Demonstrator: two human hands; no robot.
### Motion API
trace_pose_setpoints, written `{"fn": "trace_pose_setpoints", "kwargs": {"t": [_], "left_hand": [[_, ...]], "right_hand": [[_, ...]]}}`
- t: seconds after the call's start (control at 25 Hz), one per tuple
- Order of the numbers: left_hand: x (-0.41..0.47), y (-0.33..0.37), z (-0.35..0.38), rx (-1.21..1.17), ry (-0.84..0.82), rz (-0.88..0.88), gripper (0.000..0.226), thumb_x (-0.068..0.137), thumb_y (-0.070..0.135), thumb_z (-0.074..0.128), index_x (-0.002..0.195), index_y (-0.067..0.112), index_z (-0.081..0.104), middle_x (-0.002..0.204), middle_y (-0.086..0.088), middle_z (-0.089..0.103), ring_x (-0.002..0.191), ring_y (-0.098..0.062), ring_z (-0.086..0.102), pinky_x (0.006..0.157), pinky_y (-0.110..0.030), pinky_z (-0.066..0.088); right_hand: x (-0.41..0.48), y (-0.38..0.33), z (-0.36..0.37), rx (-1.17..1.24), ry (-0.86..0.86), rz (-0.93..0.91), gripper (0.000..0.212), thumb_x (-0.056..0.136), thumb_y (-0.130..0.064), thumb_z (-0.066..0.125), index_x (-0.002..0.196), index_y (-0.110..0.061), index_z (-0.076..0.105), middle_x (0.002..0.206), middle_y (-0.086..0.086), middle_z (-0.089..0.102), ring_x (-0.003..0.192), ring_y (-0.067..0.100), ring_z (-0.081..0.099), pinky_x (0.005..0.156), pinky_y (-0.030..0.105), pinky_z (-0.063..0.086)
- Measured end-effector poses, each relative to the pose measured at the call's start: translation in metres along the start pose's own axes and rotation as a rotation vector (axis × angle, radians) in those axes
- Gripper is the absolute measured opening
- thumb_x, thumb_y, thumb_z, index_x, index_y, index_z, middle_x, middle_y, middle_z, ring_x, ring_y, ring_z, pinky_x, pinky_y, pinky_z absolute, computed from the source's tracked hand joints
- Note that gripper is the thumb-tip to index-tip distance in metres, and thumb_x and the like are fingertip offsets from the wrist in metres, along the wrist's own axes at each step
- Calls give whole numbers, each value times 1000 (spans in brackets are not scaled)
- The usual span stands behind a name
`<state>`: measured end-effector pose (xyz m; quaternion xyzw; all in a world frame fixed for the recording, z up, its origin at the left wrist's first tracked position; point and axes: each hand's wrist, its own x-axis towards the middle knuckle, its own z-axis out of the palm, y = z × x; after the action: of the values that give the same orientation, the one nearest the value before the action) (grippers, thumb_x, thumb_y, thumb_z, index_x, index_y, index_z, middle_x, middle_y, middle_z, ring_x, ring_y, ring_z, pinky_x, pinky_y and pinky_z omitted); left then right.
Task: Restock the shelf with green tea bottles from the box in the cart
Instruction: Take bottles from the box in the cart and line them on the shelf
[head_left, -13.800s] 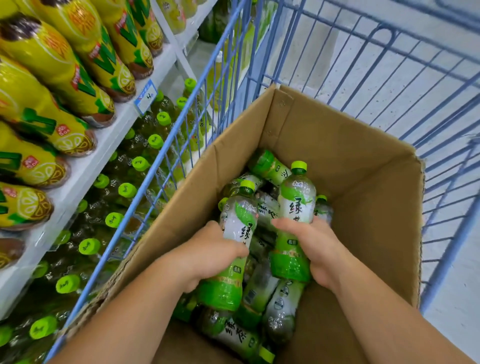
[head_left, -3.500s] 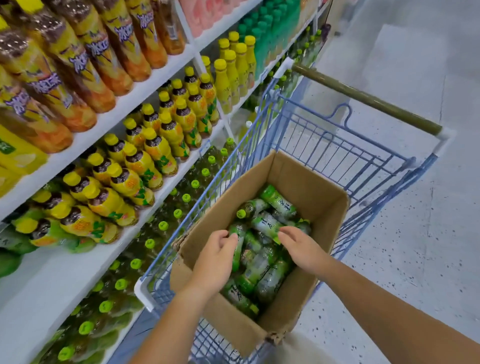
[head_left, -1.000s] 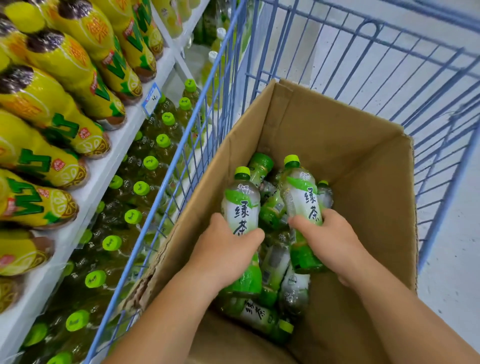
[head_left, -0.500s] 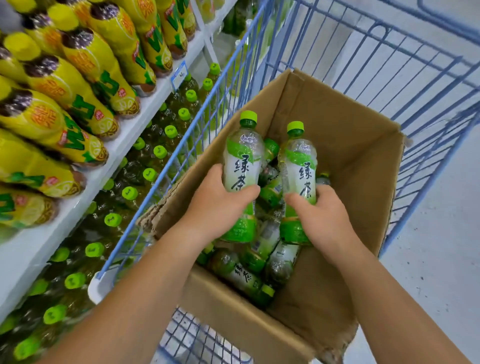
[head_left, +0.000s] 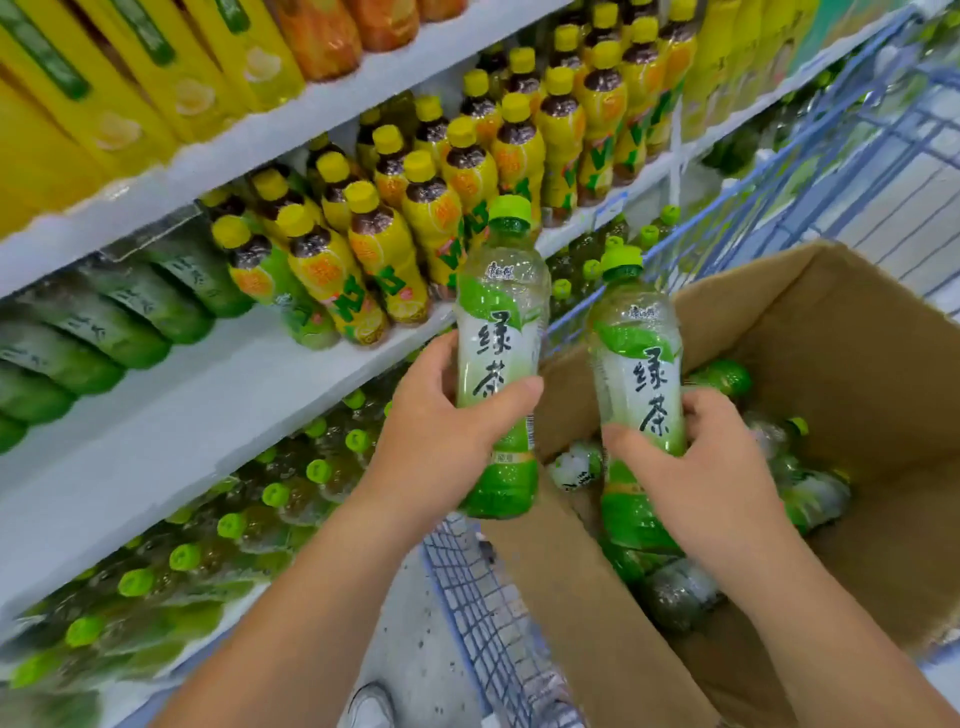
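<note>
Left hand (head_left: 441, 431) and right hand (head_left: 711, 467) each grasp one upright bottle, the left bottle (head_left: 501, 332) beside the box (head_left: 857, 322), the right bottle (head_left: 636, 374) above it.

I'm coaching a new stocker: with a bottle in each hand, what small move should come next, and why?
Probably carry the left hand and its green tea bottle left and down toward the green-capped bottles in the bottom row. Both grip upright bottles; the right hand holds the second bottle over the box, while the left one is nearer that row.
</note>
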<state>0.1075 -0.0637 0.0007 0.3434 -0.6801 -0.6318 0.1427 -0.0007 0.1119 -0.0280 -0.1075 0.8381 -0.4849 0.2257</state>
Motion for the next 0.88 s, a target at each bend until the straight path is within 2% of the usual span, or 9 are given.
{"fn": "trace_pose_setpoints", "kwargs": {"t": [0.12,0.24,0.4,0.48,0.6,0.72,0.8,0.88], "left_hand": [[-21,-10,-64,-10,150,5,45,78,38,83,118,43,63,106,16,75,92,-5,74,66,-22,60],[-41,-32,-129,-14,300,-10,46,80,36,84,119,42,62,103,14,76,88,-7,74,67,-27,61],[-68,-64,-209,-26,424,-19,40,80,33,83,112,44,63,96,16,76,81,-5,74,60,-16,56],[-84,-84,-253,-16,468,-14,38,82,33,82,111,47,61,97,18,75,82,-3,74,61,-17,58],[-98,-110,-309,7,505,-17,37,86,34,78,114,46,57,101,22,73,88,1,71,67,-22,59],[-106,-138,-359,35,578,-31,42,86,36,78,121,41,55,101,25,71,88,6,69,72,-19,54],[-105,-154,-389,77,630,-32,42,83,35,81,118,36,58,97,24,72,84,7,68,69,-15,53],[-104,-171,-418,114,657,-31,38,79,34,84,109,33,61,94,20,73,82,5,69,68,-18,54]], "right_hand": [[-2,-31,35,-23,-127,-100,28,76,-45,76,96,-39,57,87,-33,65,71,-9,64,52,20,46],[-11,-61,86,-44,-212,-207,29,72,-47,75,95,-41,60,89,-31,68,72,-8,65,57,26,48],[-38,-95,172,-96,-322,-264,42,64,-68,66,98,-44,60,87,-28,69,71,-6,65,58,30,50],[-57,-105,223,-127,-375,-290,47,59,-71,62,98,-45,60,87,-27,68,72,-6,64,59,31,50],[-82,-113,291,-133,-430,-306,36,64,-59,69,94,-44,56,87,-31,65,71,-8,62,55,28,48],[-99,-118,357,-155,-465,-338,29,73,-42,76,90,-36,53,83,-37,62,68,-12,61,47,24,43],[-102,-122,392,-168,-480,-345,31,72,-41,76,91,-34,52,82,-36,62,66,-11,61,46,23,44],[-104,-126,424,-160,-499,-343,34,68,-43,74,93,-36,52,84,-31,64,66,-7,63,50,26,49]]}}
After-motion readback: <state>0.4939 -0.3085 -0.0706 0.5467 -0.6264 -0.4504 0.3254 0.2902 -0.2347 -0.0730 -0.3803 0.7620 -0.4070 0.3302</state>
